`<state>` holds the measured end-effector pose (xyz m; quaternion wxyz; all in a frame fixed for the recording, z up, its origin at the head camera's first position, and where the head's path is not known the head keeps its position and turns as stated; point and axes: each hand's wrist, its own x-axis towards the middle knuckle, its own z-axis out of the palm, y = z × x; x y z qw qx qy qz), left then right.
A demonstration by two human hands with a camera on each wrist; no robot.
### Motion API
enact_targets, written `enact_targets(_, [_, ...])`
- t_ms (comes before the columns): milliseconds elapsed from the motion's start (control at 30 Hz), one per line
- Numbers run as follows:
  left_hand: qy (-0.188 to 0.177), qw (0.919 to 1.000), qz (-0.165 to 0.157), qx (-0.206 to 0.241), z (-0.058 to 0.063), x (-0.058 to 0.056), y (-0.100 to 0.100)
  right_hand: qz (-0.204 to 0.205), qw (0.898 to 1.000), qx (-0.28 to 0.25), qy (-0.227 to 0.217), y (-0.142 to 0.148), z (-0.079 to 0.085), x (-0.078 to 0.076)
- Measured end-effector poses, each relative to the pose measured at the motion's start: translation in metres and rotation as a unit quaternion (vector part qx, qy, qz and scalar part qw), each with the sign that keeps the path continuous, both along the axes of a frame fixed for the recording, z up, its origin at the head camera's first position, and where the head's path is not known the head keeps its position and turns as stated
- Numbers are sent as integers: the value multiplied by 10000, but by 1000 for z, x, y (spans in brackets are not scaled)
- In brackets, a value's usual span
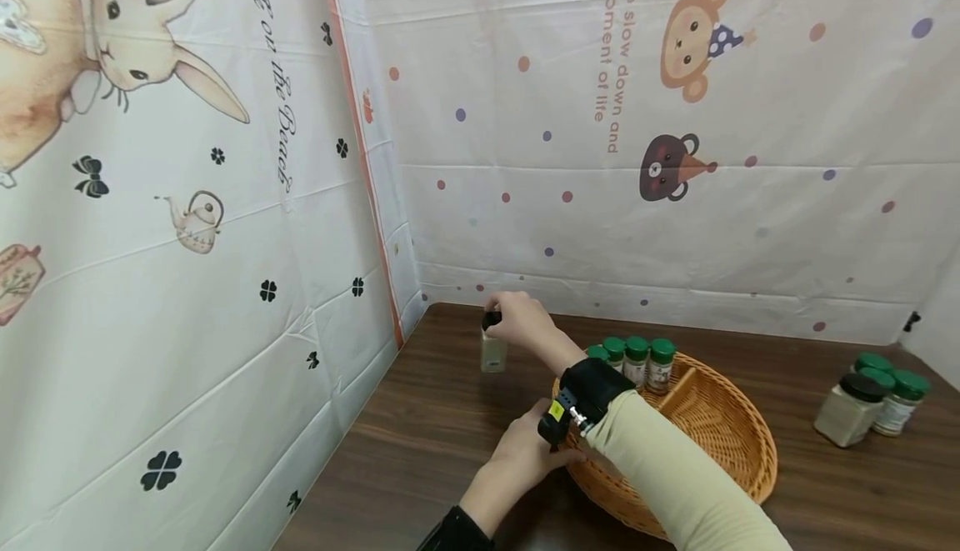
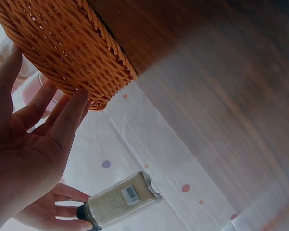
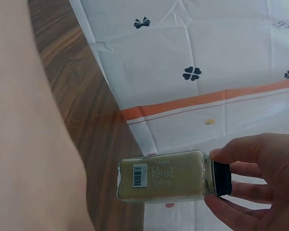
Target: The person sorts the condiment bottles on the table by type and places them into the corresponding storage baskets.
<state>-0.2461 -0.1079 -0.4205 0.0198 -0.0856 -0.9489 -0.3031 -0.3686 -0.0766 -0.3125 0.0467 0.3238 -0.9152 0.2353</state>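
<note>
My right hand (image 1: 521, 318) pinches the black cap of a squarish clear spice jar (image 1: 492, 353), filled with pale greenish-beige powder. This jar hangs upright, seemingly just above the table's back left; a barcode label (image 3: 140, 175) shows in the right wrist view. Below and nearer, my left hand (image 1: 521, 451) touches the left side of a round wicker basket (image 1: 731, 418) with extended fingers. In the left wrist view its fingertips (image 2: 79, 96) meet the woven rim; part of this hand is hidden behind the right wrist in the head view. Several green-lidded spice jars (image 1: 637, 359) stand inside the basket.
At the table's right, a black-capped jar (image 1: 850, 409) stands beside green-lidded jars (image 1: 900, 401). A wicker divider (image 1: 677, 391) crosses the basket. Printed white cloths (image 1: 480, 226) hang behind and to the left of the dark wooden table (image 1: 405, 434).
</note>
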Motion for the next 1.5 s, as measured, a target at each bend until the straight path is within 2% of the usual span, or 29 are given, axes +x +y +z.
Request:
enact_targets(167, [422,9942,-271,-956,0,-2,2,-28,9999,-109,63,12,2,6])
enact_targets(233, [522,9919,-298,-1120,-1,-2,2,-42,9998,-139,102,17,2,8])
enact_targets(667, [717,9890,-370,-1241,-2,-2,1,57,9981,-555,274,50,6,23])
enact_targets(1067, [707,9893,-355,-1227,-2,-1,0,97,9956,-831,433,74,21,37])
enact_targets(1500, [687,9910,-383,-1083,-2,0,1,133,9876,-1344,806,108,37,50])
